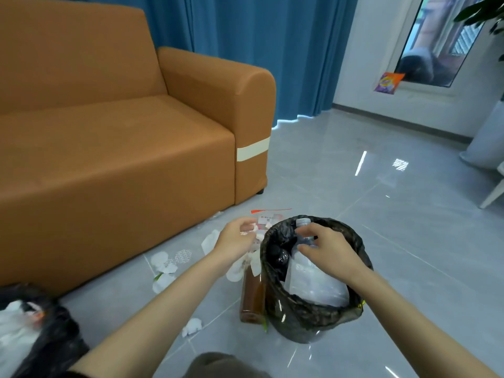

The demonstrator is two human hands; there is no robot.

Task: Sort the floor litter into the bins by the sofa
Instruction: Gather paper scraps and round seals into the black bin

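The black-lined bin (pixel 308 309) at lower centre holds a clear bottle (pixel 302 223) with a white cap, a clear pouch (pixel 313 282) and a dark bottle (pixel 281 256). The right hand (pixel 326 251) is over its mouth, its grip curled round the clear bottle. Just left of the bin, the left hand (pixel 236 240) pinches a crumpled plastic bag (pixel 268 218) with a red strip. A second bin (pixel 62 339) at lower left holds white tissue. A brown bottle (pixel 252 296) lies against the first bin, and tissues (pixel 163 264) are scattered on the floor (pixel 409 268) before the sofa (pixel 109 132).
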